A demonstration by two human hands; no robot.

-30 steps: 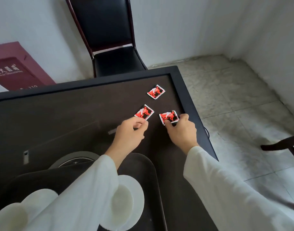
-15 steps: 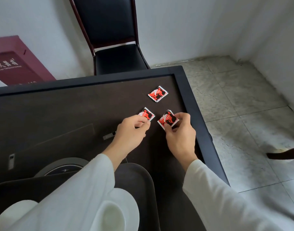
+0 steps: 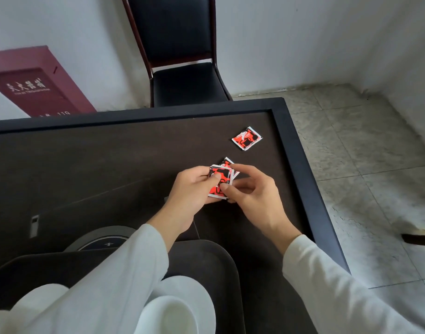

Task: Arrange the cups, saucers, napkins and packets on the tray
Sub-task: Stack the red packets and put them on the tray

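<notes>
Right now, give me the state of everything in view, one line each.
Left hand: pinching packets.
Right hand: pinching the same packets.
Held packets: stacked together, lifted between both hands.
Third packet: lying flat on the table, untouched.
Tray: on the table, holding a saucer.
Chair: unoccupied.

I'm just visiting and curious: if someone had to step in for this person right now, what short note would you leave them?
Left hand and right hand: both pinching the stacked red packets together, above the table.
One more red packet lies alone on the table, farther out to the right.
Tray sits at the near edge; a white saucer and cup are already on it, partly hidden by the sleeve.
Left to do: collect the loose packet and set all packets on the tray. Napkins are not in view.
</notes>
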